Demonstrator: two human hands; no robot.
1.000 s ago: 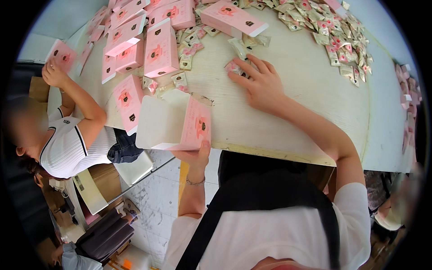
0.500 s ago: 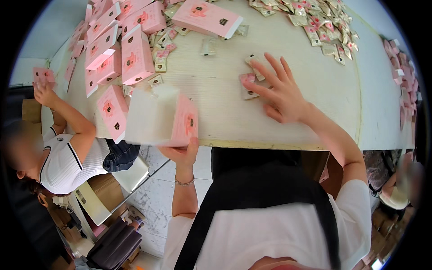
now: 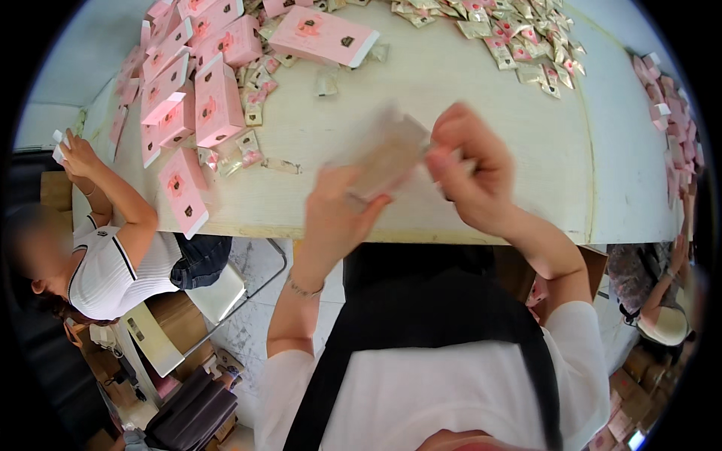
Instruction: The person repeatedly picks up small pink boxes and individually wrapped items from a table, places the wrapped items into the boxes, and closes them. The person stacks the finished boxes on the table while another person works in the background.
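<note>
**Box has swung up toward the right hand**

The left hand grasps the box, which is at one o'clock from its palm, above the tabletop, long axis apparently tilted likewise. The right fingers curl at the box's three o'clock (blurred; I cannot tell if they hold anything).

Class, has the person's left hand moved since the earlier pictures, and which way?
Yes, forward, away from the body: the left hand now shows over the table, beyond its near edge; earlier it was at that edge.
</note>
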